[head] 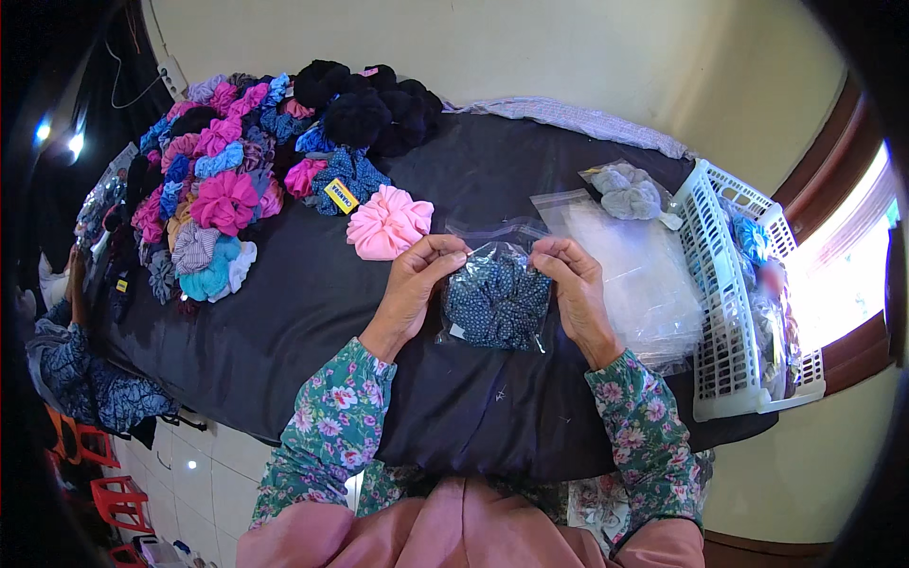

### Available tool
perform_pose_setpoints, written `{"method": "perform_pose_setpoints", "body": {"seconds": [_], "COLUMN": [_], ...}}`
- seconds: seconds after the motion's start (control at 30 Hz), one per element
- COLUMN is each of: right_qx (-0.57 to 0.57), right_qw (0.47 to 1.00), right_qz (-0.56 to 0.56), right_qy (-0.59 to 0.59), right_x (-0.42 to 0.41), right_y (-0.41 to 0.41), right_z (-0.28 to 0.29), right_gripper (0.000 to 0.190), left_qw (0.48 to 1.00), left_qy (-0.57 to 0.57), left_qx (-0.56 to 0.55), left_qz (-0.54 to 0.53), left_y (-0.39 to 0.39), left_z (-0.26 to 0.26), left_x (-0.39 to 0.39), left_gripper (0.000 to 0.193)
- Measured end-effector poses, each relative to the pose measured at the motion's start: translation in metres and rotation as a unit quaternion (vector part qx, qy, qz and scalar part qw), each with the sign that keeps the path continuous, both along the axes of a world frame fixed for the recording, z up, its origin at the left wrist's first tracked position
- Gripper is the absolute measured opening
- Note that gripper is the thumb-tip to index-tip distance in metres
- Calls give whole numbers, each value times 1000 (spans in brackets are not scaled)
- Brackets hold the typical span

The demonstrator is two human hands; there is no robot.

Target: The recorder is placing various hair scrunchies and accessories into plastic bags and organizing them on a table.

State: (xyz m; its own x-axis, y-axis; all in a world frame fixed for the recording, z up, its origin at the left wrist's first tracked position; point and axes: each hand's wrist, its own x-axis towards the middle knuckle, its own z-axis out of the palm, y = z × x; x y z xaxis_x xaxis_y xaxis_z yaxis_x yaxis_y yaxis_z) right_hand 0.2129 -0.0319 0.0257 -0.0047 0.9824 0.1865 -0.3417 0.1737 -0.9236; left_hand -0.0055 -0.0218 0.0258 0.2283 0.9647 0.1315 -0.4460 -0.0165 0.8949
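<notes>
A dark blue patterned scrunchie (497, 302) lies inside a clear plastic bag (454, 339) in front of me, over the black cloth. My left hand (422, 277) pinches the bag's upper left edge between thumb and fingers. At the upper right edge, my right hand (572, 280) grips the same bag in a like pinch. The bag's flap rises behind the fingers, above the scrunchie. Just past my left hand sits a pink scrunchie (389, 221). To the right of my right hand lies a stack of clear plastic bags (632, 277).
A large pile of scrunchies (220, 192) in many colours covers the table's left side, with black ones (358, 106) behind. A bagged grey scrunchie (626, 190) lies beside a white plastic basket (721, 312) holding packed items. Another person (85, 362) is at the far left, near red stools (119, 503).
</notes>
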Motion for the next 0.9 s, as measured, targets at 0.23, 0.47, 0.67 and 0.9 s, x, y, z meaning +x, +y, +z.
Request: {"method": "perform_pose_setpoints", "body": {"seconds": [0.23, 0.47, 0.67, 0.9], "right_qx": [-5, -11, -36, -66], "right_qw": [1000, 1000, 998, 997], "right_qz": [-8, -7, 13, -5], "right_qy": [6, 22, 50, 33], "right_x": [0, 1, 2, 0], "right_y": [2, 3, 6, 6], "right_z": [-4, -7, -13, -15], "right_gripper": [11, 12, 16, 19], "left_qw": [1000, 1000, 999, 998], "left_qy": [11, -17, 3, 25], "left_qx": [-7, -7, -29, -45], "left_qz": [-2, 12, 28, 32], "left_y": [1, 4, 9, 12], "left_z": [-4, -9, -19, -25], "left_x": [-3, -5, -5, -6], "left_gripper": [9, 11, 13, 15]}}
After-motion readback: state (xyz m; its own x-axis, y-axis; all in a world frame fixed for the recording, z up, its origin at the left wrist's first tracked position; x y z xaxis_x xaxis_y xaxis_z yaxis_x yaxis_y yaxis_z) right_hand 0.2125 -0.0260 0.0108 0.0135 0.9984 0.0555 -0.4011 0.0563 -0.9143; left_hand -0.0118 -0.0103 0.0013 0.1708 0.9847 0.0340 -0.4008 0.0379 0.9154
